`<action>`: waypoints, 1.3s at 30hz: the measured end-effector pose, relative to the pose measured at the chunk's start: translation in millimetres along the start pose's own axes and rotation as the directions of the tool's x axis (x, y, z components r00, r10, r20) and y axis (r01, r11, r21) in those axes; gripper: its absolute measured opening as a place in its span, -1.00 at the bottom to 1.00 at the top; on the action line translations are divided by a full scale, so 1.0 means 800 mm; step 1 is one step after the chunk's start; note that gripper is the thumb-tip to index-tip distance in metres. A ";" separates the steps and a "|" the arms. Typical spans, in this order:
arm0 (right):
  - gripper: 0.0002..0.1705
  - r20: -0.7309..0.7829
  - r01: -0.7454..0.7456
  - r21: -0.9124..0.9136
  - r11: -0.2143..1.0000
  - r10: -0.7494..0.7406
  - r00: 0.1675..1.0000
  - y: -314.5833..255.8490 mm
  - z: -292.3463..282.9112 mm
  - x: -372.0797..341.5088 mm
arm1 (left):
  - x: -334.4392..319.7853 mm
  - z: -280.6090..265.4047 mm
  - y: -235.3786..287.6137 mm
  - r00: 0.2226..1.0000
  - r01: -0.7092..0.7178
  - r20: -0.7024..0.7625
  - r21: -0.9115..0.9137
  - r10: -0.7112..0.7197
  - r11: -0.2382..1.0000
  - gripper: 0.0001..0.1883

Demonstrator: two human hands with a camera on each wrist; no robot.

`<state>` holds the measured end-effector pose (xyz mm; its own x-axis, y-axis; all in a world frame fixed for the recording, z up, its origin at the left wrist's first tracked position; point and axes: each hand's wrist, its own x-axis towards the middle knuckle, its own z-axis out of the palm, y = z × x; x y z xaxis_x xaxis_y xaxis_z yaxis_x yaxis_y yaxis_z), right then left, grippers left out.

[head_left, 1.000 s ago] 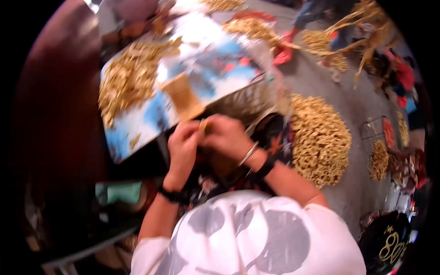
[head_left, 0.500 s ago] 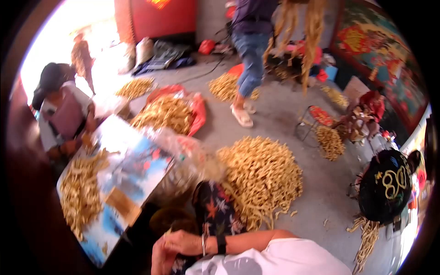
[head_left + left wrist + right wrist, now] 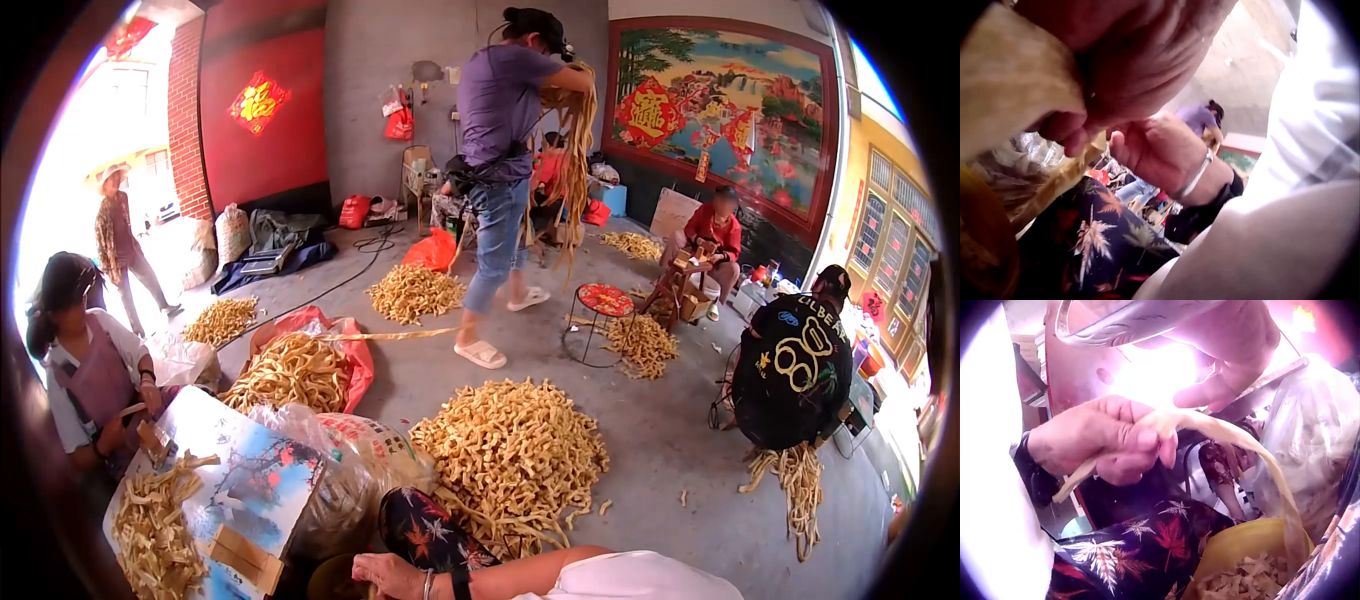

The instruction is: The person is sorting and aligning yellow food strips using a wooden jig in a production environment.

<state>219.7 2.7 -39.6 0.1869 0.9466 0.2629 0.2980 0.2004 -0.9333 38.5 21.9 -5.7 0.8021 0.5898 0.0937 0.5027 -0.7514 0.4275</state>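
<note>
In the right wrist view my left hand (image 3: 1094, 440) pinches a long, flat, pale-yellow plant-like strip (image 3: 1254, 444) between thumb and fingers. A short tail pokes out below the palm, and the longer part arches down to a yellow basin (image 3: 1229, 540) of cut pieces. My right hand (image 3: 1235, 353) is just above the strip, fingers loosely bent with nothing seen between them. The left wrist view shows the strip (image 3: 1010, 81) large beside my left hand (image 3: 1141, 50), with my right hand (image 3: 1160, 153) behind. In the head view my right hand (image 3: 392, 575) is at the bottom edge; the left is hidden.
A painted table (image 3: 250, 480) at left carries strips and a wooden block (image 3: 245, 560). A large heap of curled pieces (image 3: 515, 460) lies on the floor ahead, near plastic bags (image 3: 1310, 437). One person (image 3: 500, 150) walks with hanging strips; others sit around the room.
The head view has tilted up from the hands and table to the whole room. Both hands were together at a small yellow piece; now the right is slightly apart. The walking person is farther into view.
</note>
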 end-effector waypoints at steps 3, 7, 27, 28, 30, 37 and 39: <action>-0.71 0.011 0.207 -0.181 0.961 -0.209 0.978 -0.009 0.004 -0.009 | 0.011 0.000 -0.023 0.907 0.275 0.018 -0.782 -0.421 0.559 -0.78; -0.24 0.329 0.463 -0.239 0.854 -0.377 0.866 -0.064 -0.004 -0.041 | 0.002 -0.006 -0.022 0.781 0.151 0.261 -0.960 -0.568 -0.234 -0.89; -0.72 0.018 0.202 -0.138 0.970 -0.201 0.979 -0.029 0.026 -0.038 | -0.012 -0.029 0.027 0.974 0.159 -0.192 0.208 -0.119 0.965 -0.97; -0.71 0.022 -0.088 -0.009 0.996 0.088 0.996 -0.026 0.032 -0.039 | -0.010 -0.019 0.022 0.950 0.224 -0.267 0.222 -0.162 0.949 -0.93; -0.70 0.244 -0.572 0.333 0.750 0.517 0.820 -0.040 0.041 -0.023 | -0.003 -0.040 0.035 0.924 0.173 -0.367 0.157 -0.105 0.972 -0.79; -0.79 0.155 -0.483 0.293 0.825 0.458 0.876 -0.025 0.048 -0.015 | 0.002 -0.021 0.037 0.922 0.194 -0.357 0.097 -0.148 0.976 -0.73; -0.79 0.163 -0.527 0.261 0.809 0.501 0.850 -0.033 0.040 -0.019 | 0.001 -0.026 0.038 0.947 0.125 -0.313 0.136 -0.077 0.983 -0.77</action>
<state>178.8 -8.6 -27.0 0.1557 0.9461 -0.2840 -0.1018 -0.2706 -0.9573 47.9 5.8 26.2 0.6196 0.7089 0.3368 0.6384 -0.7049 0.3091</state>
